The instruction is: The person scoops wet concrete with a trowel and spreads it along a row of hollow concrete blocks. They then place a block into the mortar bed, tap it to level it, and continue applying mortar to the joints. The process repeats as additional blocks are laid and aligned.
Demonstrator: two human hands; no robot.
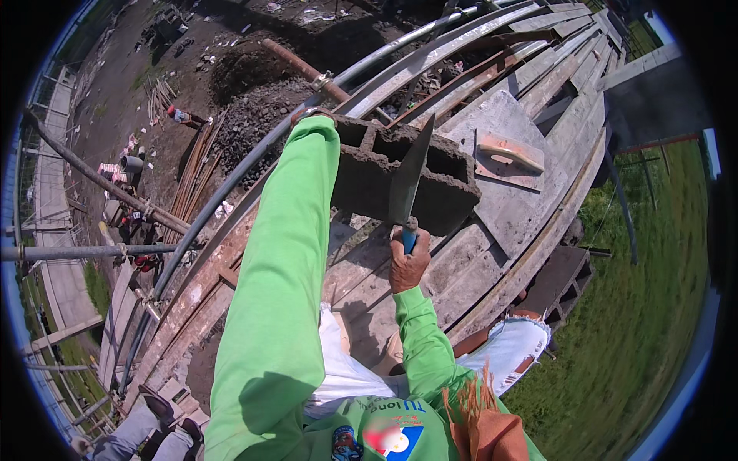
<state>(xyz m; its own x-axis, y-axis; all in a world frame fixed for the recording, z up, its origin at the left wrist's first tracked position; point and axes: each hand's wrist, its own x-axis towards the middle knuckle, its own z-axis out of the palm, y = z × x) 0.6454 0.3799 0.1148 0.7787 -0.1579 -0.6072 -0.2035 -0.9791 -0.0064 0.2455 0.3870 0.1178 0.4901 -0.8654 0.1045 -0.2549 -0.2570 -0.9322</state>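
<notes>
A grey hollow concrete block (361,180) with open cells is in front of me, over the planks. At its far left end is my left hand (314,115), closed on the block's edge; the green sleeve and the block hide most of its fingers. My right hand (410,265) is wrapped round the blue handle of a pointed trowel (407,177). The trowel's blade points up and away, across the near face and top edge of the block. Right of the block, a float (509,160) with a wooden handle lies on a flat grey board (492,127).
Scaffold planks (461,280) curve away beneath me, with a metal pipe (231,196) along their left. Hollow blocks (557,284) are stacked at the right, above grass (646,307). A person (184,117) is on the ground far left; another person's legs (150,430) show lower left.
</notes>
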